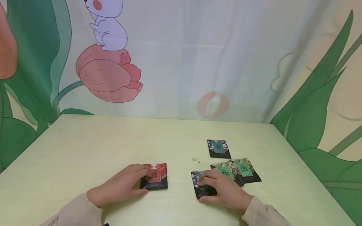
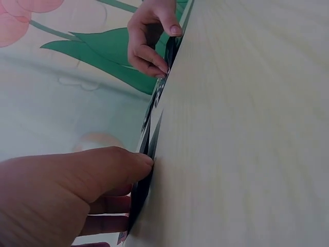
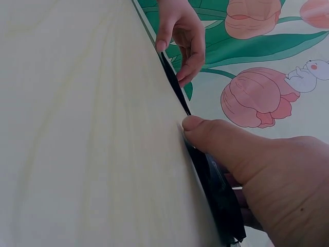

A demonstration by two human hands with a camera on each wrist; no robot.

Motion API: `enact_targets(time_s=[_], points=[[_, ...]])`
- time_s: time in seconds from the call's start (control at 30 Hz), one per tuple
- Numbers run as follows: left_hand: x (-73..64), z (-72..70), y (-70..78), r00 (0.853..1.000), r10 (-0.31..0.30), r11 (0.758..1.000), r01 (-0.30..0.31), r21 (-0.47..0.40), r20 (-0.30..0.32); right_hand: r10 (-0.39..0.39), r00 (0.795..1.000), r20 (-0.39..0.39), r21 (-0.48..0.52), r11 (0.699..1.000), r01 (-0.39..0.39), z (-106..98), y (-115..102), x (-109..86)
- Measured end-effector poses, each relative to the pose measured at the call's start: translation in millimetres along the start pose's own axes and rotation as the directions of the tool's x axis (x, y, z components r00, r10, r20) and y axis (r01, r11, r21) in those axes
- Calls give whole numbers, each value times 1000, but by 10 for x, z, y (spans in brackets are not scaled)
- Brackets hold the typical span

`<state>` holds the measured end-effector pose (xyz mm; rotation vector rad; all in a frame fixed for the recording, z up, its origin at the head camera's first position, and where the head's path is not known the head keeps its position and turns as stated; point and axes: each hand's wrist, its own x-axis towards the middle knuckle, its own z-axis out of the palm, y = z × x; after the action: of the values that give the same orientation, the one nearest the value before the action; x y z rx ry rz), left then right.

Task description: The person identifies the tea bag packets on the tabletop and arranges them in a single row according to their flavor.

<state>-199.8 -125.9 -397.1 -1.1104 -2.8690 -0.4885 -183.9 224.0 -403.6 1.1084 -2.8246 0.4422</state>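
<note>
A sachet with a red printed top and black lower part (image 1: pixel 162 182) lies on the table left of centre. My left hand (image 1: pixel 127 182) holds it by its left side, fingertips on its printed face and thumb at its near edge. In the left wrist view the sachet's edge (image 2: pixel 141 198) stands slightly off the tabletop by the thumb. My right hand (image 1: pixel 223 190) grips a blue-and-black sachet (image 1: pixel 196 182), fingers bent over its face and thumb at the near edge. Its dark side (image 3: pixel 218 198) shows under the thumb in the right wrist view; my palm hides part of its front.
Two green-labelled sachets overlap beyond my right hand, the outer sachet (image 1: pixel 246 171) furthest right. Behind them lies another blue-and-black sachet (image 1: pixel 219 149). Small dark crumbs (image 1: pixel 195 160) lie on the pale table (image 1: pixel 113 141). A printed curtain (image 1: pixel 169 62) hangs at the table's far edge.
</note>
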Motion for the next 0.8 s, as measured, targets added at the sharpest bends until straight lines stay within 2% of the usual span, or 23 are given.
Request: enact_targets(time_s=[0.2, 0.37, 0.57, 0.8], points=[[-61, -42, 0, 999, -14, 1000, 15, -11, 29, 10, 1000, -5, 5, 1000, -10, 1, -1, -10], [-123, -77, -5, 999, -16, 1000, 16, 14, 46, 12, 1000, 2, 8, 1000, -12, 11, -15, 7], [-180, -117, -20, 998, 27, 998, -30, 61, 50, 12, 1000, -2, 8, 1000, -12, 17, -18, 6], [-176, -181, -38, 995, 75, 991, -82, 111, 62, 18, 1000, -5, 2, 1000, -18, 6, -31, 1]])
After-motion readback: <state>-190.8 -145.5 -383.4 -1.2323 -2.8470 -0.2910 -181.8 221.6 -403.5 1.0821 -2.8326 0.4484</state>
